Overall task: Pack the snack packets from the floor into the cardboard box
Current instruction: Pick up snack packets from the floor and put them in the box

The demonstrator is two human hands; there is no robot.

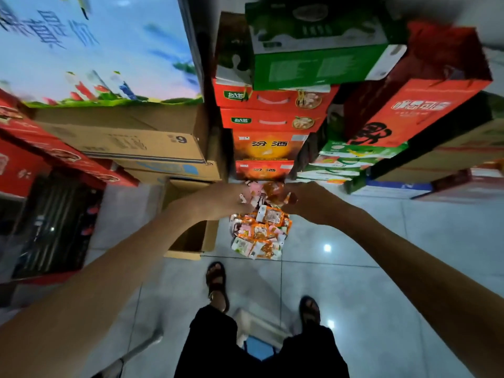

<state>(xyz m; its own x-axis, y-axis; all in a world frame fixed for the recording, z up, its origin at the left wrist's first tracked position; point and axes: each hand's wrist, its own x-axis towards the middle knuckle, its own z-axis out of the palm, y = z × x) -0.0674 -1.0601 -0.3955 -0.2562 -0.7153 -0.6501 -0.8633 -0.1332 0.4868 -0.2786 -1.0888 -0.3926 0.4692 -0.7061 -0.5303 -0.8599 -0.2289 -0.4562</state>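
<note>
The left hand (231,198) and right hand (300,199) are squeezing a bunch of small orange, white and pink plastic snack packets (268,192) between them, fingers curling round it, above the heap (259,236) lying on the pale glossy tiled floor (354,241). The open brown cardboard box (210,236) is standing just left of the heap, partly under the left forearm. Stacked red cartons (270,118) are walling the far side, while bare tile is lying open rightward.

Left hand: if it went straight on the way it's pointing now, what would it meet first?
The left hand touches the bunch of snack packets it points into. Past them is probably the right hand, gripping the same bunch, though depth is unclear.
</note>
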